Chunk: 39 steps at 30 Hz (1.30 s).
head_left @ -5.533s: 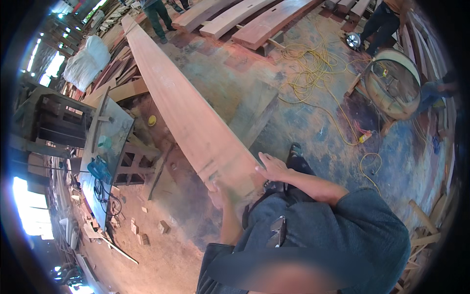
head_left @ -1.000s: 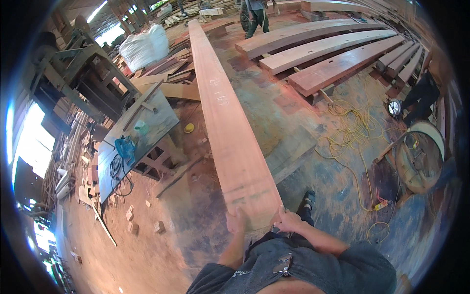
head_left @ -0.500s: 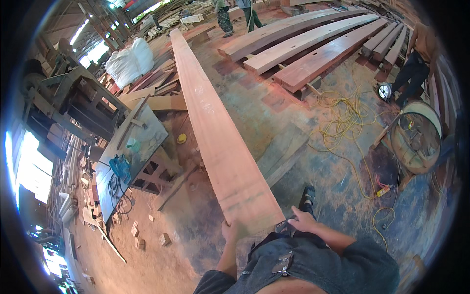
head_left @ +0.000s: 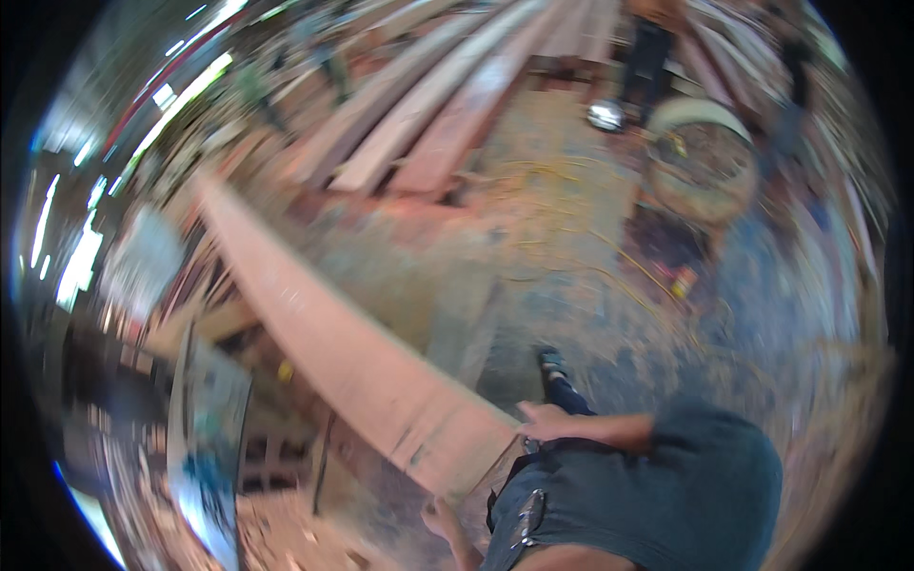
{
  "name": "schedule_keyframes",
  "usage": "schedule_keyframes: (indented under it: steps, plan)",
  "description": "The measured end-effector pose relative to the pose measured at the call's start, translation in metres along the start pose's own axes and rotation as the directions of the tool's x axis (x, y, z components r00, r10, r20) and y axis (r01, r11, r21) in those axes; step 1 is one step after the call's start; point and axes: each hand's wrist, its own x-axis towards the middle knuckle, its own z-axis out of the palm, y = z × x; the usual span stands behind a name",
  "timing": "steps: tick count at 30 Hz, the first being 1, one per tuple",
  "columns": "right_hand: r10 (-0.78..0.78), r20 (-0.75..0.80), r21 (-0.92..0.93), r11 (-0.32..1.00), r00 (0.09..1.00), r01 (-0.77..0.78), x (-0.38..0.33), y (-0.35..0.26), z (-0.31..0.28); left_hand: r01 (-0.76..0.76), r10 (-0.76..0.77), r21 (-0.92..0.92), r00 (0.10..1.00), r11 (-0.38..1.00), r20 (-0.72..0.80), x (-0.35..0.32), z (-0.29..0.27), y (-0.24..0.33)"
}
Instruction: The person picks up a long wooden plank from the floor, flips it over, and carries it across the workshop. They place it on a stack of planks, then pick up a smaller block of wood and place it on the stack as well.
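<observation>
Head view, from where I stand: the long reddish-brown plank (head_left: 352, 352) slants from the far left to its near end, with the left hand (head_left: 442, 521) just beside the near left corner and the right hand (head_left: 547, 422) by the near right one. Blur keeps me from telling whether either is closed on the wood; I'd judge that an even hold on both edges best resists twisting.
</observation>
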Motion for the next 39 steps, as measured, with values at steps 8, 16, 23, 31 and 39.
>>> schedule_keyframes:
  steps: [8, 16, 23, 31, 39]
  plan:
    - [-0.059, 0.266, -0.067, 0.995, 0.962, 0.080, 0.004, -0.033, 0.018, 0.319, -0.263, -0.088, 0.885, 0.944, 0.385, -0.004, -0.009, 0.004]
    - [-0.066, 0.242, -0.034, 0.997, 0.968, 0.076, 0.014, -0.004, 0.041, 0.352, -0.335, 0.020, 0.869, 0.936, 0.364, 0.006, -0.002, 0.007]
    - [-0.034, 0.218, -0.157, 0.985, 0.975, 0.069, 0.026, -0.005, 0.028, 0.179, -0.158, -0.022, 0.912, 0.984, 0.378, 0.017, 0.008, -0.021]
    - [-0.091, 0.274, -0.121, 0.984, 0.957, 0.128, 0.023, -0.001, 0.017, 0.172, -0.217, 0.207, 0.951, 0.963, 0.222, -0.001, 0.004, -0.012]
    - [-0.096, 0.239, -0.122, 0.984, 0.966, 0.128, 0.020, -0.007, 0.010, 0.158, -0.209, 0.257, 0.960, 0.954, 0.185, -0.006, 0.001, 0.018]
